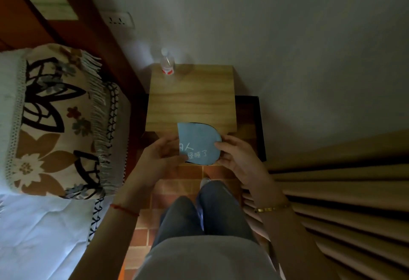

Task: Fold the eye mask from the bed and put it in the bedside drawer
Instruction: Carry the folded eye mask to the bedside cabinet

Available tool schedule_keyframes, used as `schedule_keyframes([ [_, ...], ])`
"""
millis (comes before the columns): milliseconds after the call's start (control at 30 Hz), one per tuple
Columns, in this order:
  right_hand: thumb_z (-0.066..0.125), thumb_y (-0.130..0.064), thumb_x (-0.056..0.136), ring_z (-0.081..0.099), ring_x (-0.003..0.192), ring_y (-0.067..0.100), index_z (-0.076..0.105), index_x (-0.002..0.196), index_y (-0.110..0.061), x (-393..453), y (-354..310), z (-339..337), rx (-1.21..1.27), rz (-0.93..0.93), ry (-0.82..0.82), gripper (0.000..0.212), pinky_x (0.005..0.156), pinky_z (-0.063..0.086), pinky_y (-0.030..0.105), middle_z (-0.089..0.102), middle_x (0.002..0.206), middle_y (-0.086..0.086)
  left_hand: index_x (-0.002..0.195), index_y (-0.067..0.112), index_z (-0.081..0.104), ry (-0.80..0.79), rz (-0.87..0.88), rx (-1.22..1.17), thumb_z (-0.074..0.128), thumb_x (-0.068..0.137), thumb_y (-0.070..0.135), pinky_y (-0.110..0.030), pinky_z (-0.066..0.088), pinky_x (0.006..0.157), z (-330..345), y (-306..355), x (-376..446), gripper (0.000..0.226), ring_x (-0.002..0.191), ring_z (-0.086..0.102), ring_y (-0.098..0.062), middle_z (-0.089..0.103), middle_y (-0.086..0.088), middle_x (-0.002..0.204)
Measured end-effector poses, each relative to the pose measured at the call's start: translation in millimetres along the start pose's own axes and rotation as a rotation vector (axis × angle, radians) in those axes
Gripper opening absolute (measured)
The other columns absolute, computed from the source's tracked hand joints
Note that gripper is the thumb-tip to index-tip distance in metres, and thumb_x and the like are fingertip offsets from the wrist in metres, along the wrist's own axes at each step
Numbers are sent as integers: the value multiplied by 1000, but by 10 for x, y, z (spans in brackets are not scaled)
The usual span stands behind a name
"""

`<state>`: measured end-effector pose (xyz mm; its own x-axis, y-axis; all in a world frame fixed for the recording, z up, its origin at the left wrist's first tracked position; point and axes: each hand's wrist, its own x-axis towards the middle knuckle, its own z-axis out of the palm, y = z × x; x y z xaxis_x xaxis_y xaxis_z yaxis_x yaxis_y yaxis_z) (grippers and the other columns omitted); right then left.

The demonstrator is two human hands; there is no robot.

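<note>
The eye mask (198,140) is light blue with white writing and a dark edge, folded in half so one rounded half shows. I hold it in the air just in front of the wooden bedside table (191,100). My left hand (161,157) pinches its left, folded side with the thumb on top. My right hand (238,157) grips its rounded right edge. The table's drawer front is hidden below the tabletop from this angle.
A clear water bottle (167,63) stands at the table's back left corner. The bed with a patterned, fringed pillow (55,120) and white sheet lies to the left. Pleated curtains (345,202) hang on the right. My legs stand on a brick-tile floor (188,175).
</note>
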<state>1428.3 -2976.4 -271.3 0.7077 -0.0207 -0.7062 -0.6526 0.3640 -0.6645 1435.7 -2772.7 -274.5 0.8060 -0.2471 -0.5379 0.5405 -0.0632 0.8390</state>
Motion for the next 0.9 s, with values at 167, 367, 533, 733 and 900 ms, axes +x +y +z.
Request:
schedule_keyframes([
  [167, 58, -3, 89, 68, 92, 21, 66, 98, -10, 625, 570, -180, 13, 15, 36, 14, 62, 60, 25, 70, 97, 7, 121, 20, 61, 12, 0, 32, 71, 77, -1, -26, 58, 77, -89, -696, 475, 50, 101, 70, -22, 72, -9, 111],
  [367, 62, -5, 86, 74, 85, 16, 69, 90, -13, 1470, 1398, -478, 16, -13, -8, 12, 64, 58, 25, 78, 86, 3, 127, 15, 57, 35, -7, -4, 67, 78, -7, -33, 58, 84, -188, -1649, 1060, 55, 102, 70, -26, 71, -14, 112],
  [533, 64, -5, 85, 74, 87, 21, 69, 93, -10, 2146, 1950, -688, 24, -49, -48, 11, 64, 59, 28, 77, 91, 8, 124, 21, 59, -4, 34, -19, 70, 76, -2, -26, 59, 77, -333, -2364, 1555, 54, 100, 71, -22, 73, -9, 109],
  [733, 61, -2, 85, 74, 87, 20, 66, 104, -4, 2798, 2384, -886, -8, -82, -111, 20, 68, 60, 27, 76, 96, 11, 127, 20, 59, -21, 101, -39, 75, 69, 11, -31, 58, 82, -450, -3025, 2037, 61, 102, 70, -23, 72, -8, 114],
  [900, 59, -6, 87, 70, 100, 23, 60, 121, -1, 3046, 2653, -1024, -52, -114, -157, 35, 86, 57, 31, 70, 113, 17, 130, 19, 56, 3, 131, -3, 70, 77, -1, -30, 59, 85, -462, -3380, 2261, 58, 102, 70, -22, 72, -9, 113],
])
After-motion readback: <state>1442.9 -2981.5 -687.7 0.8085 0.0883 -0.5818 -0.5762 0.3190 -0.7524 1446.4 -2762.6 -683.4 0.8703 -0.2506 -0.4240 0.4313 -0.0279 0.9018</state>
